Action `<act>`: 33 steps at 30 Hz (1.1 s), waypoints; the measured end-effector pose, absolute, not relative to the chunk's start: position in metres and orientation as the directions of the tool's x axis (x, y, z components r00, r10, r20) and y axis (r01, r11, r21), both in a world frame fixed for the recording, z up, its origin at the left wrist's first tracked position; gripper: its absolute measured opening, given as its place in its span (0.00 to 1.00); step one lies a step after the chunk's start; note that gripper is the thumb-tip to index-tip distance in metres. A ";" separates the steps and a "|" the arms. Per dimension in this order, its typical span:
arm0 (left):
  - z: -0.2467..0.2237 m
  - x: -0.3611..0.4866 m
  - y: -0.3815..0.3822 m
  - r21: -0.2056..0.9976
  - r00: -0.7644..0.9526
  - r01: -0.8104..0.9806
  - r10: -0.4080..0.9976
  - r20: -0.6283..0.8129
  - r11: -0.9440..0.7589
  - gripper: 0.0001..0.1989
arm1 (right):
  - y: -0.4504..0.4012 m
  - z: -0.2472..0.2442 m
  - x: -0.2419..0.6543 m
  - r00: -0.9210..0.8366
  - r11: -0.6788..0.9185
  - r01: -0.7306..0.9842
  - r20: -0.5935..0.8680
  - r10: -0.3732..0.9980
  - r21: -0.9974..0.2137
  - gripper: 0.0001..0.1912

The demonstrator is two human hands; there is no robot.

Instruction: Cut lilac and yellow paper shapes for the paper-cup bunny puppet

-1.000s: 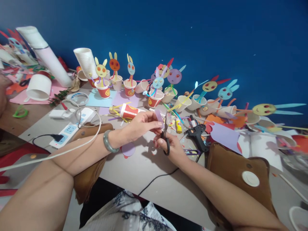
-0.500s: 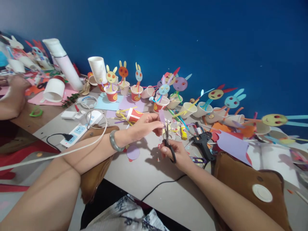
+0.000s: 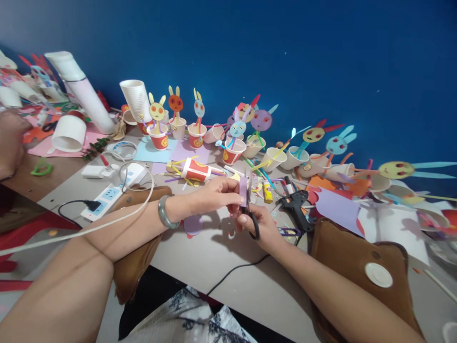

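Observation:
Between the thumb and fingers of my left hand (image 3: 221, 194) is a small strip of purple paper (image 3: 243, 189), held upright. My right hand (image 3: 262, 226) is closed round the black handles of a pair of scissors (image 3: 254, 224), whose blades point up along the right edge of the strip. The two hands are close together above the table. Below my left wrist lies a purple paper circle (image 3: 193, 225) with a bit of red under it. A red paper cup (image 3: 196, 170) with coloured strips lies on its side behind my left hand.
Paper-cup rabbit figures (image 3: 233, 151) line the blue wall. A black glue gun (image 3: 298, 209) lies right of my right hand, near a yellow glue stick (image 3: 267, 192). A power strip (image 3: 110, 193) and white cable are at left. Another person's hand (image 3: 12, 143) shows at the far left.
The purple strip and scissors blades have come together, with the strip now upright beside the blades. The whole view has shifted slightly, so the table things sit further left.

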State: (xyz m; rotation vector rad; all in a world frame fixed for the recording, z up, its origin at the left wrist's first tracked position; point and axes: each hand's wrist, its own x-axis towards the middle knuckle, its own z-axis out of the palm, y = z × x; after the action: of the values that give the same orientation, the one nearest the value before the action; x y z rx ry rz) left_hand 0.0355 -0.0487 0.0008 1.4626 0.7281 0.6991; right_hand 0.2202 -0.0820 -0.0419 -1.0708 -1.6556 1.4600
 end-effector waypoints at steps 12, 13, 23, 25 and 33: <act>0.010 0.038 -0.054 0.991 0.604 0.134 0.793 -0.080 -0.002 0.06 | -0.082 -0.046 0.219 -0.410 0.064 0.116 0.010 0.912 -0.991 0.30; 0.010 0.038 -0.054 0.990 0.602 0.138 0.794 -0.081 -0.003 0.06 | -0.082 -0.047 0.219 -0.410 0.063 0.110 0.012 0.912 -0.992 0.30; 0.007 0.038 -0.053 0.993 0.605 0.116 0.791 -0.088 0.022 0.05 | -0.082 -0.054 0.220 -0.408 0.051 0.100 0.006 0.913 -0.994 0.29; 0.005 0.038 -0.053 0.993 0.605 0.116 0.791 -0.087 0.020 0.05 | -0.082 -0.054 0.220 -0.399 0.049 0.107 0.002 0.917 -0.993 0.30; 0.006 0.039 -0.053 0.993 0.608 0.118 0.789 -0.091 0.024 0.04 | -0.082 -0.051 0.220 -0.387 0.032 0.128 -0.020 0.922 -0.991 0.31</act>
State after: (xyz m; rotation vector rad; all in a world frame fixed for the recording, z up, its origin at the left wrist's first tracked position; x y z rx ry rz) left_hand 0.0386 -0.0528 0.0056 1.4806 0.8074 0.6180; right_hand 0.2197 -0.0825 -0.0510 -1.0875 -1.6055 1.4268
